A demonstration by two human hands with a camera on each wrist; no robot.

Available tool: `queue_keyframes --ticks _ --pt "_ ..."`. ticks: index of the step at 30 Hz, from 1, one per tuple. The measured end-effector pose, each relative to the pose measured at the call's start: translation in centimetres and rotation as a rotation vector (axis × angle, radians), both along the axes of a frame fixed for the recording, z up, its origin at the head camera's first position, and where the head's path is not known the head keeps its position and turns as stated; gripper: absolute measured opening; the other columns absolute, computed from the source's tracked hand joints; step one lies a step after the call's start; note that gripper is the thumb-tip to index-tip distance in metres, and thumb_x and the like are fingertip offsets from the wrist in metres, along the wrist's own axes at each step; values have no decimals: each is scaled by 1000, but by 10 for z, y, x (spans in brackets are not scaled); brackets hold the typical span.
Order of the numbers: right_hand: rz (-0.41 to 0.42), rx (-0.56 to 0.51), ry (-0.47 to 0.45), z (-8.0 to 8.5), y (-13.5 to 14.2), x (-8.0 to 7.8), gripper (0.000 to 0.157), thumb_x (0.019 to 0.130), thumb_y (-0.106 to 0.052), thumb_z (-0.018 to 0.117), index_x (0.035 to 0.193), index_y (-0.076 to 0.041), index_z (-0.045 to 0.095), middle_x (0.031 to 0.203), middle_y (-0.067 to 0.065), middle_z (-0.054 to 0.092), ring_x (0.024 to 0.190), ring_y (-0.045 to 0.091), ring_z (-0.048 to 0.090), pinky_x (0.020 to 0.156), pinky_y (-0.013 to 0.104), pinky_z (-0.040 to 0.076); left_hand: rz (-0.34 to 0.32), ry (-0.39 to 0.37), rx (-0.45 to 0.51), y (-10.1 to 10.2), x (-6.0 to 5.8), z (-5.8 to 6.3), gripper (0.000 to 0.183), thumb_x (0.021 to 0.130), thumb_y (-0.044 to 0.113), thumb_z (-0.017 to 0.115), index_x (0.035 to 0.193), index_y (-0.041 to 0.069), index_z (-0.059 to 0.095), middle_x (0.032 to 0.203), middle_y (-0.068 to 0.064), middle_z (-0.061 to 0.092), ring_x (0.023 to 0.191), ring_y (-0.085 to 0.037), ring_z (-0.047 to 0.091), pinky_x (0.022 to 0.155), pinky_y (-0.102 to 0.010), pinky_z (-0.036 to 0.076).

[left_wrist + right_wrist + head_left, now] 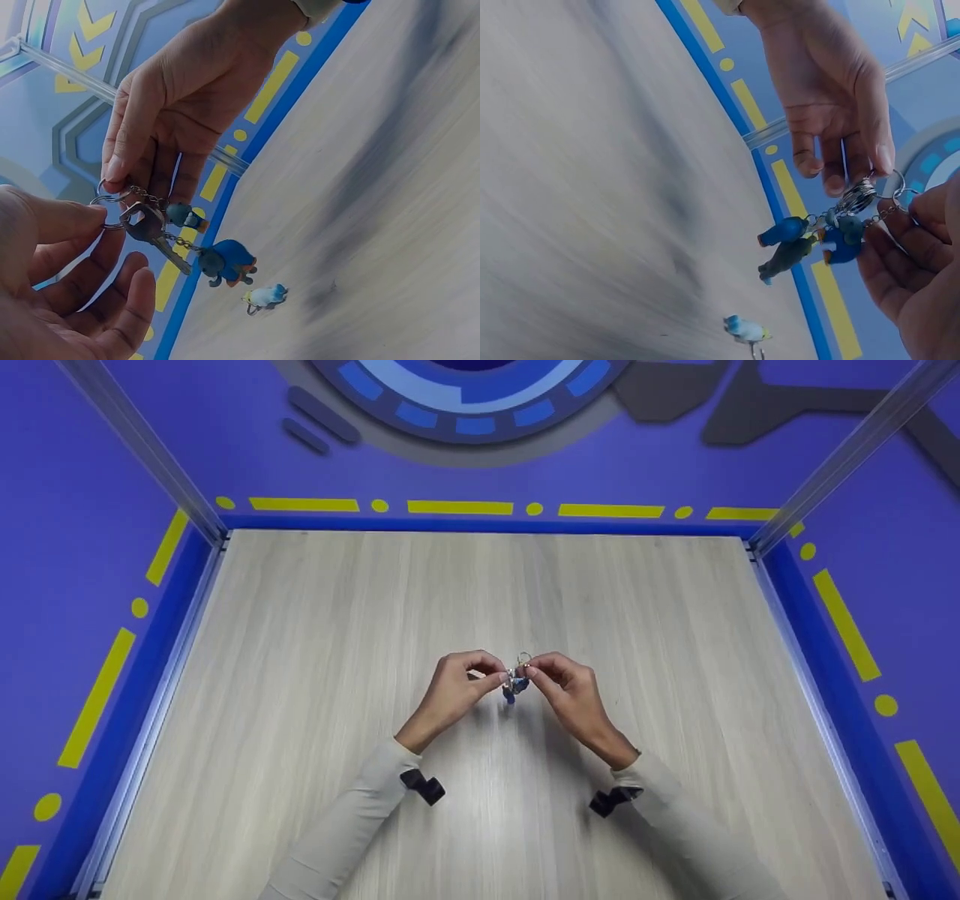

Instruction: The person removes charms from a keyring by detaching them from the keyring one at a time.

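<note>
One key (155, 232) points to lower right in left wrist view, long axis slanted. Four charms (844, 244) counted. Left hand (454, 684), right hand (576, 694): narrow pinch on rings (904, 181).

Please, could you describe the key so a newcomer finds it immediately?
Over the wood-grain tabletop, the left hand and right hand hold metal rings between them. From these rings hangs the key. Unlike the blue figurine charms beside it, it has a straight metal blade.
</note>
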State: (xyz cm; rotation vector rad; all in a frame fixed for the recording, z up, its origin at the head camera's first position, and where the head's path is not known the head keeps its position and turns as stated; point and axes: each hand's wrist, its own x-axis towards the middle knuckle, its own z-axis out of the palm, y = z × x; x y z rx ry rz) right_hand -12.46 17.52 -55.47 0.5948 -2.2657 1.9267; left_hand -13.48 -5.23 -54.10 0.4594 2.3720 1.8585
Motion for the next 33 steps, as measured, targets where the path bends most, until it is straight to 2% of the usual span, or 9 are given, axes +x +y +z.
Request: queue_keyframes --ticks 6,10,15,21,28,33 --pt "-25 37 4 5 0 -1 8 106 2 70 107 5 77 103 13 80 94 23 76 87 27 61 2 43 -4 5 -1 8 6 98 3 79 97 9 81 97 -6 80 91 -13 72 86 -48 62" --pt "-34 66 18 7 0 -3 7 105 2 71 106 4 78 102 11 80 92 24 77 86 26 61 -2 92 -38 9 -2 12 9 97 2 81 95 11 81 94 -2 80 87 -10 70 82 -44 63" --pt "-52 98 42 8 0 -3 6 105 1 72 105 3 78 101 11 80 92 22 77 86 25 61 14 142 -81 10 -1 12 7 96 2 83 94 8 82 93 2 79 86 -10 69 78 -41 61" --pt "-67 105 53 8 1 -5 6 104 2 72 104 4 78 100 12 80 93 20 77 88 25 61 33 150 -61 9 0 10 6 96 2 84 95 8 83 93 1 79 86 -15 71 79 -44 61" --pt "-84 178 201 4 3 -6 6 101 6 74 102 1 78 99 6 81 90 19 77 89 22 59 71 142 -5 5 2 7 8 97 3 83 97 11 84 94 7 78 88 -11 73 79 -34 62" --pt "-85 186 242 2 3 -5 8 101 6 74 103 -1 78 100 5 82 91 19 77 89 22 59 69 115 3 5 3 6 11 97 3 81 95 13 82 93 5 78 88 -13 72 79 -35 62"
